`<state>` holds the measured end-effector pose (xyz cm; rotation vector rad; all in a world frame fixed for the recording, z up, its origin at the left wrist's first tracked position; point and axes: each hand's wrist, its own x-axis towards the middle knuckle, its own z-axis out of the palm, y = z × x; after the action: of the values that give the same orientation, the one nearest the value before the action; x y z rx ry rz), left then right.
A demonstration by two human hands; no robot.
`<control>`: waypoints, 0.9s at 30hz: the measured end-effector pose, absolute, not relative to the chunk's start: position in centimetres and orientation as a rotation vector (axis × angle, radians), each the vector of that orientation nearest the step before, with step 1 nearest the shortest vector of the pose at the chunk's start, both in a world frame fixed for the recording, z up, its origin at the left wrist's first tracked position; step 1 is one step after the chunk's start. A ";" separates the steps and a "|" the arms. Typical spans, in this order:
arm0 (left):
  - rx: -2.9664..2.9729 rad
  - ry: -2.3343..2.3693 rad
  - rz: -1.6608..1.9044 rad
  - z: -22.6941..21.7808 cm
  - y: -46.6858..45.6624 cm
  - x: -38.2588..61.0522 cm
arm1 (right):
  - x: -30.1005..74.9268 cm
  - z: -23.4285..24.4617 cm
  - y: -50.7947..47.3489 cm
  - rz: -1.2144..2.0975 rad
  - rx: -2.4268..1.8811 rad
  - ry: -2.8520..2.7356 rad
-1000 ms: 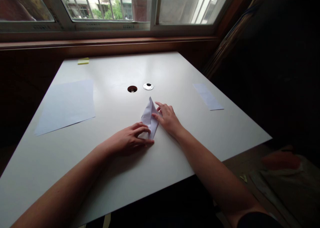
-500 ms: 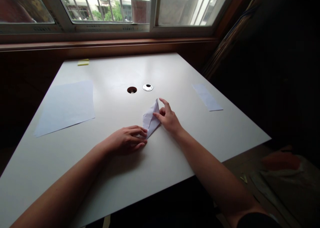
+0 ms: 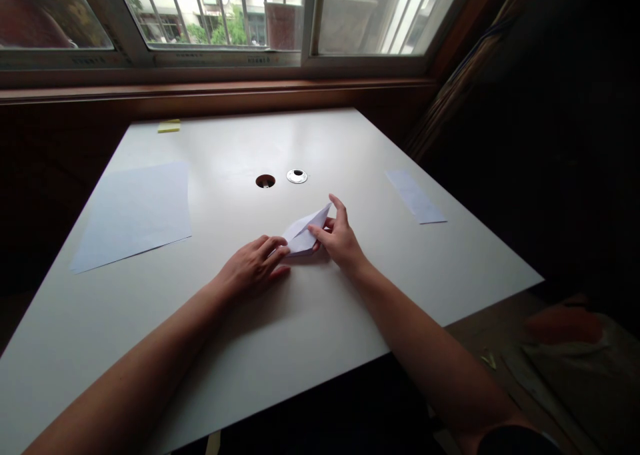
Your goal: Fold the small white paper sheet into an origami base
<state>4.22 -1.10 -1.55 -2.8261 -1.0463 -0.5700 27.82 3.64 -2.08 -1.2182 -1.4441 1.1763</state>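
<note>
A white folded paper [image 3: 306, 234] is between my two hands near the middle of the white table [image 3: 240, 215]. It has pointed ends and a crease along its length, and it tilts up toward the right. My right hand [image 3: 341, 240] grips its right side, thumb on the near face and index finger up by the raised tip. At the lower left end, my left hand [image 3: 257, 262] has its fingers closed over the paper's other point. The fingers there partly hide that end.
A large white sheet [image 3: 135, 215] lies at the left, and a narrow paper strip [image 3: 416, 196] at the right. Yellow sticky notes [image 3: 169, 126] sit by the far edge. Beyond my hands are a round hole [image 3: 265, 182] and a silver ring cover [image 3: 297, 176].
The folded paper has turned clockwise, so its long side now lies flatter, with the tip farther right. My left hand has shifted slightly up and left with its end.
</note>
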 end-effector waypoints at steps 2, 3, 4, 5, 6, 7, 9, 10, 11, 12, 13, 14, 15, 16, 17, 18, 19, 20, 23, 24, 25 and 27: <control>-2.764 -1.050 -0.563 -1.5 -1.0 4.3 | 27.6 -1.9 3.5 1.254 -1.186 -1.390; -2.729 -1.048 -0.567 -1.4 -1.0 4.4 | 27.5 -1.8 3.4 1.288 -1.172 -1.373; -2.693 -1.045 -0.578 -1.3 -1.0 4.4 | 27.4 -1.7 3.3 1.322 -1.159 -1.362; -2.658 -1.042 -0.595 -1.2 -1.0 4.4 | 27.4 -1.7 3.2 1.353 -1.146 -1.352; -2.629 -1.039 -0.615 -1.2 -1.0 4.4 | 27.3 -1.6 3.1 1.379 -1.135 -1.345; -2.603 -1.038 -0.640 -1.1 -1.0 4.4 | 27.2 -1.5 3.0 1.400 -1.126 -1.342; -2.574 -1.042 -0.687 -1.1 -1.1 4.3 | 27.0 -1.4 2.8 1.430 -1.113 -1.355; -2.567 -1.047 -0.713 -1.2 -1.1 4.2 | 26.9 -1.4 2.7 1.431 -1.112 -1.372; -2.563 -1.053 -0.740 -1.2 -1.2 4.1 | 26.8 -1.4 2.6 1.414 -1.117 -1.395; -2.559 -1.063 -0.771 -1.3 -1.2 3.9 | 26.8 -1.4 2.5 1.372 -1.128 -1.424; -2.555 -1.077 -0.802 -1.4 -1.1 3.8 | 26.8 -1.4 2.4 1.295 -1.144 -1.459; -2.552 -1.093 -0.836 -1.4 -1.1 3.7 | 26.9 -1.4 2.4 1.180 -1.162 -1.499; -2.550 -1.113 -0.874 -1.5 -1.0 3.5 | 27.0 -1.3 2.4 1.035 -1.175 -1.543; -2.551 -1.136 -0.910 -1.5 -1.0 3.4 | 27.2 -1.2 2.3 0.871 -1.176 -1.597; -2.550 -1.162 -0.948 -1.5 -0.8 3.3 | 27.4 -1.1 2.3 0.696 -1.167 -1.655; -2.549 -1.184 -0.983 -1.5 -0.7 3.2 | 27.6 -0.9 2.2 0.527 -1.146 -1.723; -2.551 -1.193 -1.014 -1.4 -0.6 3.1 | 27.8 -0.7 2.2 0.371 -1.114 -1.798; -2.558 -1.191 -1.043 -1.4 -0.4 3.0 | 27.9 -0.5 2.1 0.224 -1.083 -1.864; -2.612 -1.123 -1.109 -1.6 0.0 2.8 | 28.1 0.2 1.8 -0.005 -0.956 -2.054; -2.631 -1.096 -1.126 -1.6 0.1 2.7 | 28.1 0.4 1.8 -0.038 -0.910 -2.110; -2.644 -1.076 -1.139 -1.7 0.1 2.6 | 28.1 0.5 1.7 -0.062 -0.866 -2.156; -2.654 -1.055 -1.159 -1.8 0.2 2.6 | 28.0 0.6 1.6 -0.087 -0.805 -2.227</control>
<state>2.55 0.23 -1.76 -2.6538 -1.0548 -1.1594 28.00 1.63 0.56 -0.8052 -2.2267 -0.0871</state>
